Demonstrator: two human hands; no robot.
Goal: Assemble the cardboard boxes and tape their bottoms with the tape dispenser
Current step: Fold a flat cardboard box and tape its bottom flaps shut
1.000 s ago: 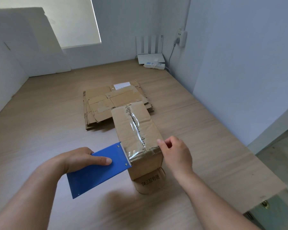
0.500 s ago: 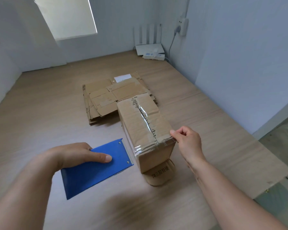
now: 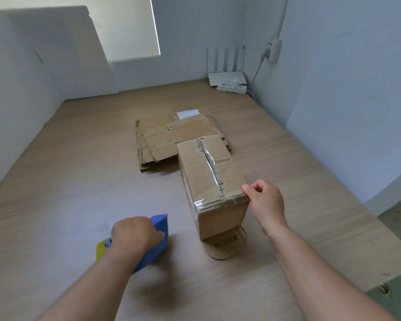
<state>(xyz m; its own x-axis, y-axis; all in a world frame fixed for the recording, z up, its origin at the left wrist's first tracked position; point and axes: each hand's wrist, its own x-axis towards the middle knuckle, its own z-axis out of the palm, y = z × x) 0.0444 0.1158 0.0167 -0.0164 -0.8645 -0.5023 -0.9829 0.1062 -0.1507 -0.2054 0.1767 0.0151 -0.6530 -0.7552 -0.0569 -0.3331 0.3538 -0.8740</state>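
One box (image 3: pixel 208 177) stands bottom-up on the table (image 3: pixel 79 193), seam taped end to end; that bottom looks finished. My right hand (image 3: pixel 264 200) pinches its near right corner at the tape. My left hand (image 3: pixel 134 235) grips the blue tape dispenser (image 3: pixel 160 230), low beside the box. A pile of flat boxes (image 3: pixel 162 140) lies behind — not yet assembled, so most of the job remains.

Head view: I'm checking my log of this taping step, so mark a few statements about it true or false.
1. Clear tape runs along the top seam of the box. True.
2. The left hand grips the blue tape dispenser. True.
3. The right hand lies flat on the box. False: it pinches the box's near right top corner.
4. The flattened cartons lie nearer the person than the box. False: they lie beyond it.
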